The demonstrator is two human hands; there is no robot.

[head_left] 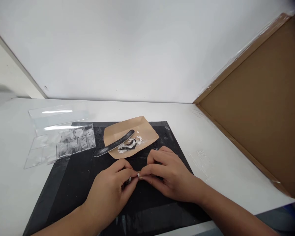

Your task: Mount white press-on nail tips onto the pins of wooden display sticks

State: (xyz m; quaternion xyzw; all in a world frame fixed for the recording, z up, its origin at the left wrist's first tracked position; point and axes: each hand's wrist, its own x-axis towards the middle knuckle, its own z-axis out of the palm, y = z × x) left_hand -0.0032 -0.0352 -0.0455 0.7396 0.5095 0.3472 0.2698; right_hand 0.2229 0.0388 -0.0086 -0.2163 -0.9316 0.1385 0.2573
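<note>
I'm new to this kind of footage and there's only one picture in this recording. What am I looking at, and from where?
There is no machine here: a person works with a bare left hand and right hand. The camera is worn on the head, looking forward and down.

A black mat lies on a white table. On the mat sits a brown paper tray with white bits in it; a curved dark strip, probably a file, rests across its left edge. Farther left, partly on the mat, is an open clear compartment box of small pale pieces.

The fingertips of both hands pinch a tiny white piece, too small to identify.
</note>
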